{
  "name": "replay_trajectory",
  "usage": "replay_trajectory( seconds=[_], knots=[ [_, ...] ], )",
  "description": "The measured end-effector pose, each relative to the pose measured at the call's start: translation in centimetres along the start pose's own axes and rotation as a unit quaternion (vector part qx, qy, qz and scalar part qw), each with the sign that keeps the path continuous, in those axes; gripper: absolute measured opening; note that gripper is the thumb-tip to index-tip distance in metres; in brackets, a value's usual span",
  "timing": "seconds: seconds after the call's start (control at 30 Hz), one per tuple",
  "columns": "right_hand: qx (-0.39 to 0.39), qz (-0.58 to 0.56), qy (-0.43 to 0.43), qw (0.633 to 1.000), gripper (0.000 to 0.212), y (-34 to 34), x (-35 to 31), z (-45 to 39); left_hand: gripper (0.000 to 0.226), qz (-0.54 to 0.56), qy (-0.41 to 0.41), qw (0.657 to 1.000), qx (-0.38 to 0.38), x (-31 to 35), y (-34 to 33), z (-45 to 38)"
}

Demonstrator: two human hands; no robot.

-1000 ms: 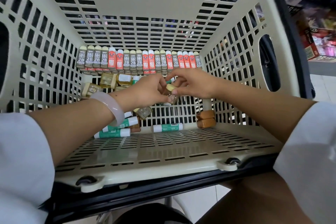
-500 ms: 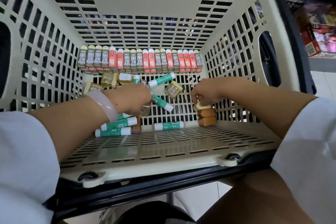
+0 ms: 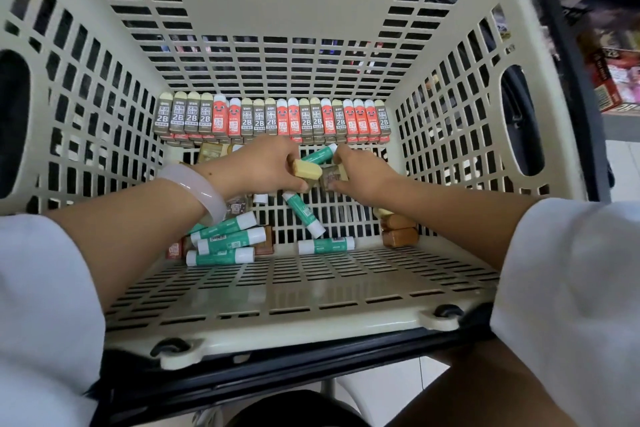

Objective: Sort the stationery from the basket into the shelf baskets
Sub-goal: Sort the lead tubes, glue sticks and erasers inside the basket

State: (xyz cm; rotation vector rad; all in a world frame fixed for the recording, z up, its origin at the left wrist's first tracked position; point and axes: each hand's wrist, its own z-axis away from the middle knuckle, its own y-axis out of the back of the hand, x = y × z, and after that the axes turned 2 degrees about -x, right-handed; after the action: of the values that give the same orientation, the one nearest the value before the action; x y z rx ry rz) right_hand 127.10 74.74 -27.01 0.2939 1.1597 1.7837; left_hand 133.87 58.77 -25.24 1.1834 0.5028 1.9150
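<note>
A cream slotted basket fills the head view. Both hands reach into it. My left hand grips a cream-coloured eraser. Just to its right, my right hand pinches a small wrapped square eraser. A green-and-white glue stick lies between the two hands. Several more glue sticks lie in the near left corner, and one glue stick lies slanted under the hands. A row of grey and red 2B erasers stands along the far wall. Brown erasers are stacked at the right wall.
The basket has a black frame along its near edge and a hand slot in its right wall. A shelf with boxed goods shows at the upper right. A pale bangle circles my left wrist.
My right hand left the brown erasers at the right wall and came back to the middle, where it now pinches a wrapped eraser. My left hand lifted with a cream eraser.
</note>
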Motion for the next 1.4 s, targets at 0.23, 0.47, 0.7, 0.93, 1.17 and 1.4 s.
replay_trajectory(
  seconds=[0.23,0.47,0.7,0.93,1.17,1.4],
  knots=[
    [-0.007,-0.056,0.012,0.998,0.019,1.0,0.4,0.9,0.028,0.029,0.006,0.999,0.027,0.1,-0.1,0.1],
    [-0.019,0.196,0.062,0.979,0.026,7.8,1.6,0.8,0.026,0.057,0.018,0.998,0.038,0.3,0.2,0.3],
    [-0.248,0.328,0.027,0.911,0.035,4.9,2.7,2.0,0.028,0.028,0.004,0.999,0.025,0.6,-0.3,0.5],
    [-0.137,-0.027,0.101,0.985,0.054,6.4,0.5,1.7,0.026,0.109,0.008,0.993,0.052,1.6,-0.8,0.2],
    [-0.027,0.094,0.118,0.988,0.036,5.9,1.2,1.5,0.031,0.251,0.02,0.967,0.039,1.7,-1.1,0.1],
    [-0.194,0.283,0.024,0.939,0.045,5.3,3.0,1.3,0.009,0.099,-0.006,0.994,0.039,0.2,-1.0,-0.1]
  ],
)
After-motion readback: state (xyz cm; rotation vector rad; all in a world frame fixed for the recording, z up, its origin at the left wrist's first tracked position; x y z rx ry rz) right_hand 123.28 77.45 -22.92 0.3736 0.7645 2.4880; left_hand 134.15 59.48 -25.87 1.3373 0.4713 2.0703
